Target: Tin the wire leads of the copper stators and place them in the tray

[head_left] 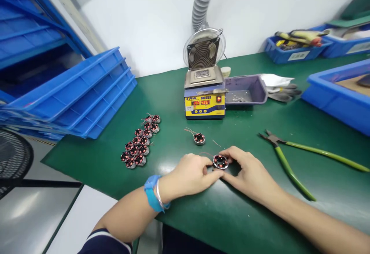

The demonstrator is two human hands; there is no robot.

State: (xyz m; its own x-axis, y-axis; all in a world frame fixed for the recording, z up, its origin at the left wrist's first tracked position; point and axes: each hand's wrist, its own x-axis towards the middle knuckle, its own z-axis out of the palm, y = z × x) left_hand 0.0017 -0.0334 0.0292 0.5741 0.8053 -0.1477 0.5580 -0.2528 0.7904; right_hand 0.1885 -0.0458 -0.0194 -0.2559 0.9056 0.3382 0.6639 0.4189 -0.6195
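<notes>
The left hand (192, 173) and right hand (251, 173) are gripping a wire-wound ring (220, 165) between them; green-handled pliers (285, 165) are lying to the right of the right hand.

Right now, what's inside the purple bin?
Grey scraps lie loose on the floor of the bin. Its left end is partly hidden behind the yellow-fronted unit, so I can't see what's in there.

coil ring (221, 165) partly behind fingers (235, 154), blk fan (15, 159) partly off l. edge
</notes>
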